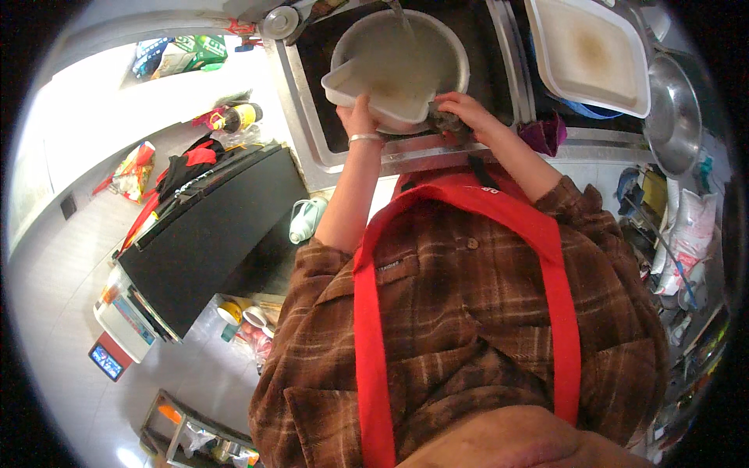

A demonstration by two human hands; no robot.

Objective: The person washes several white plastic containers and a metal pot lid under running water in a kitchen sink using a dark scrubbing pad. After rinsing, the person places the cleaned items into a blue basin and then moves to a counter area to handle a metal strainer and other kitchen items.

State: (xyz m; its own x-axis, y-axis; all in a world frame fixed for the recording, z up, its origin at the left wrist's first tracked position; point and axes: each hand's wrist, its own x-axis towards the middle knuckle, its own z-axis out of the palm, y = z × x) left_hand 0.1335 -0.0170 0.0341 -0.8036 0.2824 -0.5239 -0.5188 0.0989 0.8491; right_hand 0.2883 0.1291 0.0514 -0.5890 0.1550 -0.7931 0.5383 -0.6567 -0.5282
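Note:
My left hand grips the near edge of a white plastic tray, thumb over its rim. The tray lies tilted and partly under cloudy water in a round white basin. My right hand holds a dark scrubbing pad, apparently steel wool, against the tray's right corner. A thin stream of water falls into the basin from a tap at the top. The basin stands in the left bowl of a steel sink.
Over the right sink bowl rests another white tray with a brownish stain, a blue rim beneath it. Beside it leans a steel bowl. A purple cloth-like item lies on the sink edge. A black cabinet and a pale green jug stand left.

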